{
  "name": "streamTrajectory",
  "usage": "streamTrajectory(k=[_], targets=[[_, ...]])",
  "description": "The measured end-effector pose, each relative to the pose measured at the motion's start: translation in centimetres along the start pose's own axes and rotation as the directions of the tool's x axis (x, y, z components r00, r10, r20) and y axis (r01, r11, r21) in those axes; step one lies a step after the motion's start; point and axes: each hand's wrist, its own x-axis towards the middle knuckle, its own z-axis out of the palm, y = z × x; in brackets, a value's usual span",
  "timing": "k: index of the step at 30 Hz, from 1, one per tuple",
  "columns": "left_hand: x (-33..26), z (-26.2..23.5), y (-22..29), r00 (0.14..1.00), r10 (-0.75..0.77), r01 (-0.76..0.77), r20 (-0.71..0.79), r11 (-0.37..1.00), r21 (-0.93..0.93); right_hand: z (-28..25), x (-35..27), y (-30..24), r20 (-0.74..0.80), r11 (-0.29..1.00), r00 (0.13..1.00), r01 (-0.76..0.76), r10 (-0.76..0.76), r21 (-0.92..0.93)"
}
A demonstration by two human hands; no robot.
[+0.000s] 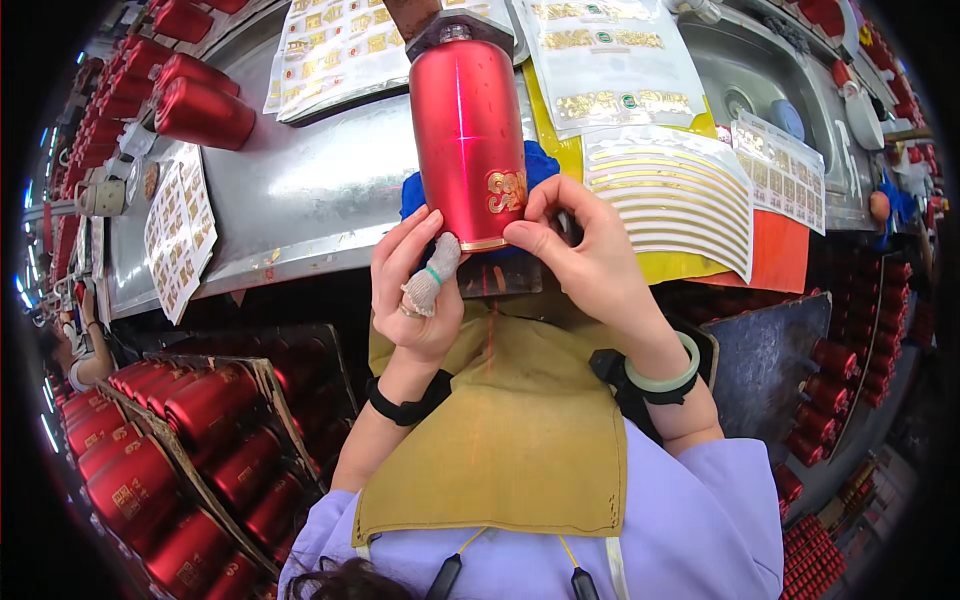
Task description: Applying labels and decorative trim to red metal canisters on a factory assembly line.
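Note:
A glossy red metal bottle (465, 130) lies lengthwise on a blue cloth (540, 165) on the steel workbench (300, 200), its base toward me. A gold sticker (506, 190) sits on its lower right side. My left hand (415, 285), thumb wrapped in a knitted finger cot, presses against the bottle's base edge. My right hand (580, 245) pinches at the gold sticker with thumb and fingertips. A red laser line runs along the bottle.
Sheets of gold stickers (180, 225) lie on the bench, more sticker sheets (610, 60) and curved gold strips (670, 195) at right. Red bottles (200, 110) are stacked at the far left, and a crate of red bottles (170, 450) stands at lower left. A sink (760, 80) sits upper right.

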Motion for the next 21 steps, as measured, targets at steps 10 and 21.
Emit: streamTrajectory(k=[10, 21], targets=[[-1.3, 0.8, 0.3, 0.996, -0.083, 0.085, -0.025, 0.995, 0.06, -0.4, -1.0, 0.8, -0.006, 0.919, 0.999, -0.031, 0.036, 0.393], [-0.4, 0.2, 2.0, 0.994, -0.029, 0.005, 0.108, 0.977, 0.214, -1.6, -2.3, 0.7, -0.155, 0.924, 0.988, 0.042, 0.019, 0.38]])
